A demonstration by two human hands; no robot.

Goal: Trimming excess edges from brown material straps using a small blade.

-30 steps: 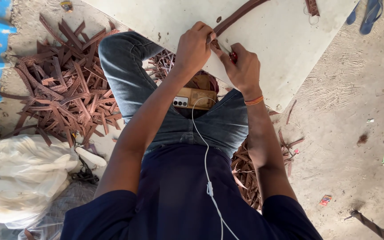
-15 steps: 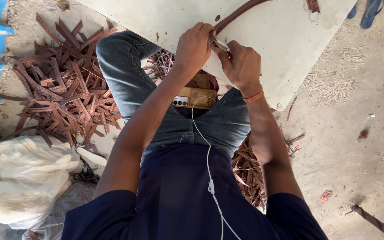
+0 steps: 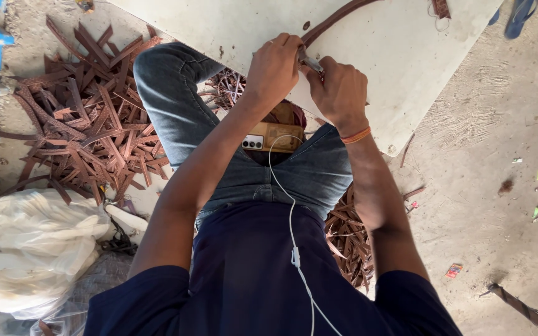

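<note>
Brown strip (image 3: 337,18) runs up and rightward across the pale board (image 3: 406,56) from both hands: left hand (image 3: 275,68) pinches its near end, right hand (image 3: 337,93) grips a small tool (image 3: 311,63) against it.

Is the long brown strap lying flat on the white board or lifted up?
Mostly flat: the brown strap lies along the white board. Its near end is pinched between the left hand and right hand.

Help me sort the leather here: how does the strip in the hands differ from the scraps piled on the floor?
The strip is long, single and curved across the white board, gripped by both hands; the scraps are short, many and loosely heaped on the ground, untouched. Both are reddish-brown.
</note>
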